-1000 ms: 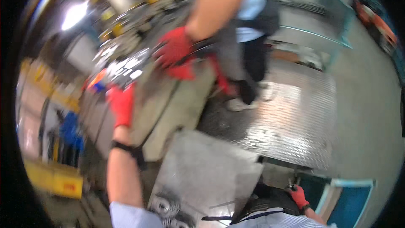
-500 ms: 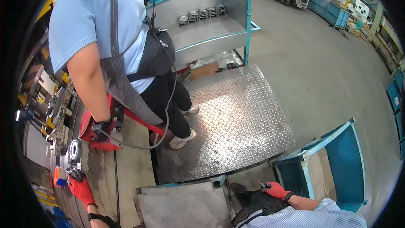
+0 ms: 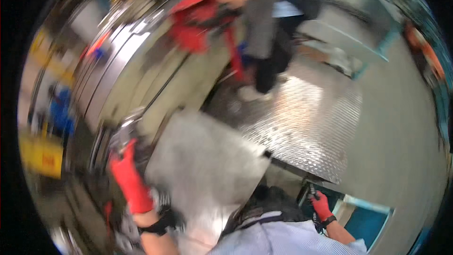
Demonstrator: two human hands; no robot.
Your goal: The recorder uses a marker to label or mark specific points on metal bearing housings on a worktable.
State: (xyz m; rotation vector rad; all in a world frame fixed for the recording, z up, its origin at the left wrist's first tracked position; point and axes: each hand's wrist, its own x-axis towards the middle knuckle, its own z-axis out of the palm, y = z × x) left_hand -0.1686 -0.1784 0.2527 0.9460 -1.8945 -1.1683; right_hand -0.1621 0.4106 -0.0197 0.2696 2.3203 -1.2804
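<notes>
My left hand [image 3: 130, 179], in a red glove, reaches over the left side of the bare steel tabletop. Its fingers are closed around a grey metal part [image 3: 123, 137], whose outline is smeared by motion. At the lower right, my right hand [image 3: 322, 206], also red-gloved, grips a small dark tool [image 3: 312, 191] with a slim tip. That hand is beside the blue bin [image 3: 370, 217]. Below my left wrist, several shiny metal pieces [image 3: 163, 198] appear blurred.
A co-worker [image 3: 266, 42] stands at the top on the tread plate [image 3: 311, 132], next to a red box [image 3: 193, 23]. The steel tabletop [image 3: 203, 151] lies between my hands. A blue-framed bin [image 3: 339, 33] stands behind, and an orange forklift [image 3: 424, 52] is farther right.
My view has swung left and down, so the co-worker sits higher and farther right. My left hand has left the machine bed with the metal part and come to the tabletop's left side.
</notes>
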